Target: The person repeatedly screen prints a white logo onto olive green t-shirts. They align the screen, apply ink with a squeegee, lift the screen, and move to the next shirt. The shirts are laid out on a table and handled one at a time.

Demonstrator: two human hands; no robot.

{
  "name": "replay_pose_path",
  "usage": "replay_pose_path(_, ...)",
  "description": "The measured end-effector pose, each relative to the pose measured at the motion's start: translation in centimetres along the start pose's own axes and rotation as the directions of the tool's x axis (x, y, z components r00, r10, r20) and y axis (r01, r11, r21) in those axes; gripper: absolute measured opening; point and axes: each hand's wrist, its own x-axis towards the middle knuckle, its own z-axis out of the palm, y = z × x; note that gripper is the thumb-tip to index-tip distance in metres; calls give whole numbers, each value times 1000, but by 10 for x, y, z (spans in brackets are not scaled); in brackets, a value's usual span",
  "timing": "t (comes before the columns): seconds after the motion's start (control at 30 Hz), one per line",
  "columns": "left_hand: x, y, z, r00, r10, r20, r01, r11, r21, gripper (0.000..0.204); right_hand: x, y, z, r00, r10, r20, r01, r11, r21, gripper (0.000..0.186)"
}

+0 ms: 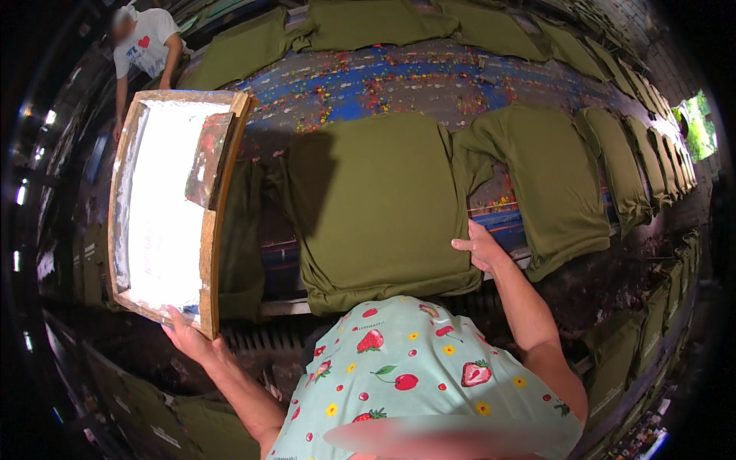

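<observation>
My left hand [193, 337] grips the lower end of a wooden-edged printing screen [210, 261], raised and tilted at the left. White ink covers most of its inside. A paint-stained squeegee [207, 162] leans against the screen's right inner side. In front of me an olive green T-shirt [383, 199] lies stretched flat, with the screen's shadow on its left part. My right hand [484, 247] is at the shirt's lower right edge, thumb out over the cloth and fingers along the side; the fingertips are partly hidden.
More olive green shirts [548, 176] lie along the long table to the right and on its far side. Colourful paint spots dot the blue and grey table middle [345, 84]. A person in a white T-shirt [149, 42] stands at the far left. Other shirts [613, 368] are behind me.
</observation>
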Motion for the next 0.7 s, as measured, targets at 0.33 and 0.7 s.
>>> replay_pose_path(0.33, 6, 2, -2, 996, -11, -90, 19, 996, 90, 52, 12, -69, 37, 721, -685, -103, 22, 171, -985, 53)
replay_pose_path(0.7, 21, -3, -1, 975, 10, -220, 33, 981, 189, 60, 189, -98, 39, 806, -575, 136, 191, 35, -981, 65)
